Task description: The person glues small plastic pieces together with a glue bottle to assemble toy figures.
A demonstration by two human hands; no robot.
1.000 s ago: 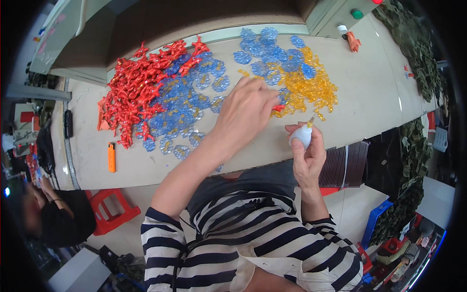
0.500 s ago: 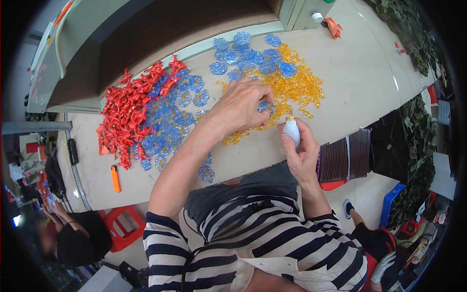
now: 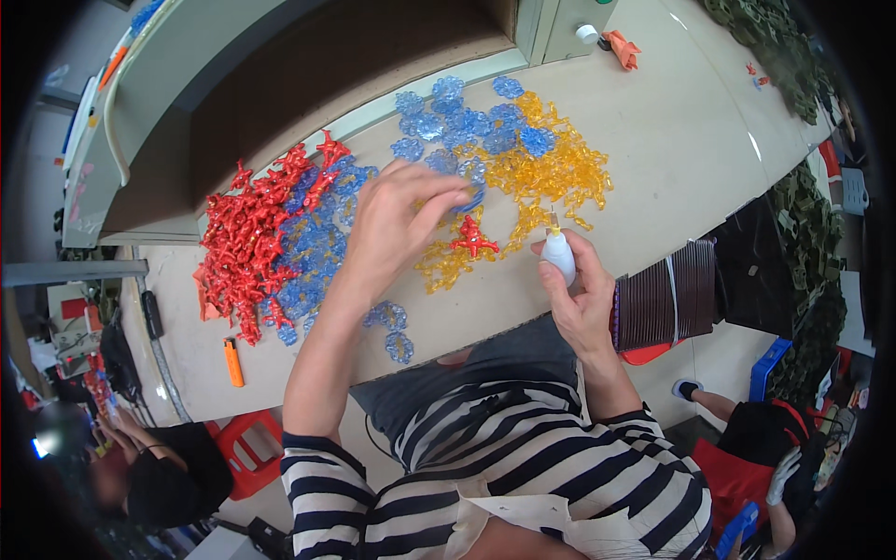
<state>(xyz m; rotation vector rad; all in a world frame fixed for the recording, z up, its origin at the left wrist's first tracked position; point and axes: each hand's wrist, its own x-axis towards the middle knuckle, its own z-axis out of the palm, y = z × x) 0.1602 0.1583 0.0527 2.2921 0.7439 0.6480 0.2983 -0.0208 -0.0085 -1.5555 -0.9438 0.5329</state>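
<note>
My left hand (image 3: 390, 224) is over the middle of the table, its fingertips pinched around a see-through blue plastic piece (image 3: 477, 200) blurred by motion. Just below those fingertips lies a red glossy star-shaped plastic piece (image 3: 473, 241) among small clear yellow pieces (image 3: 551, 166). My right hand (image 3: 586, 297) grips a small white squeeze bottle (image 3: 558, 254) near the table's front edge, its thin metal tip pointing up and away from me. Scalloped blue discs (image 3: 448, 121) are heaped beyond my left hand, and more blue pieces (image 3: 313, 257) lie to its left.
A heap of red pieces (image 3: 245, 238) covers the table's left side, with an orange lighter (image 3: 233, 362) in front. A grey-framed open cabinet (image 3: 355, 121) borders the far edge. Dark brown ribbed stacks (image 3: 665, 297) stand off the front right edge. Other people sit nearby on both sides.
My left hand has moved left and lifted with a blue piece, uncovering the red piece on the table. The right hand keeps the bottle in nearly the same place.
</note>
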